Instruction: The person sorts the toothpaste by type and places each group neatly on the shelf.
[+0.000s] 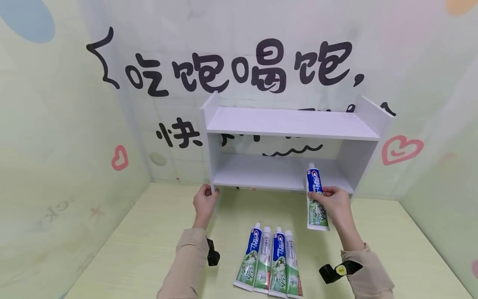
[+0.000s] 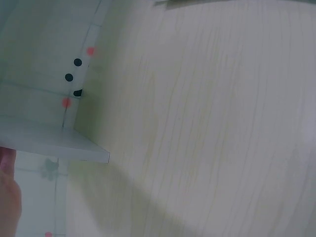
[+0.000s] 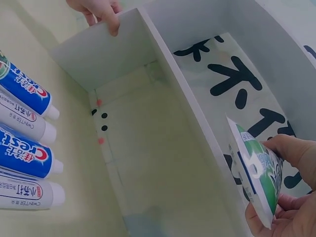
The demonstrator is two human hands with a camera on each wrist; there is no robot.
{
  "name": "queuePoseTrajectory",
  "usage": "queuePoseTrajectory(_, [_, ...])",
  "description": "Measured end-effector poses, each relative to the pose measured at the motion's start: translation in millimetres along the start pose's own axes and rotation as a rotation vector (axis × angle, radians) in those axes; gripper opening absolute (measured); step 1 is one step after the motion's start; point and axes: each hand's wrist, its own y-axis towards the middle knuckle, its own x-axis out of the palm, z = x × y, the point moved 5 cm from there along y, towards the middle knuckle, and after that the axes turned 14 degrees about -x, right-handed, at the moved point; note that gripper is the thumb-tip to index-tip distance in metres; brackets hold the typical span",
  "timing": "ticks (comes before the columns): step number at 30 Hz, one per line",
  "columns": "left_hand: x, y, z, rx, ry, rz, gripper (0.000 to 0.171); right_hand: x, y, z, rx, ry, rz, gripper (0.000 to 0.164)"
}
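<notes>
My left hand [image 1: 204,203] grips the lower left side panel of a white two-tier shelf [image 1: 291,123]; in the right wrist view its thumb lies over the panel's edge. In my right hand [image 1: 336,205] is a blue and green toothpaste tube [image 1: 314,180], pinched between thumb and fingers. The tube stands nearly upright, cap up, in front of the right part of the middle board [image 1: 257,172]. The right wrist view shows its flat crimped end [image 3: 249,177] towards the camera. Only a bit of the left hand [image 2: 9,202] appears in the left wrist view.
Several toothpaste tubes [image 1: 248,261], blue-green and white-green in turn, lie side by side on the pale wooden table [image 1: 149,253], caps towards the shelf. Behind the shelf rises a wall [image 1: 239,25] with large black lettering. More walls close off both sides.
</notes>
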Motion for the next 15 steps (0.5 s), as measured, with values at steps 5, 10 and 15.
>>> queuePoseTrajectory(5, [1.7,0.4,0.7,-0.006,0.002,-0.011,0.015,-4,8,-1,-0.011,-0.007,0.005,0.059])
queuePoseTrajectory(10, [1.9,0.1,-0.5,-0.016,-0.003,-0.019,0.015,-5,16,-2,-0.001,0.021,0.010,0.060])
queuePoseTrajectory(15, [0.8,0.4,-0.4,-0.006,-0.003,0.000,0.014,-5,25,-4,0.002,0.017,0.010,0.063])
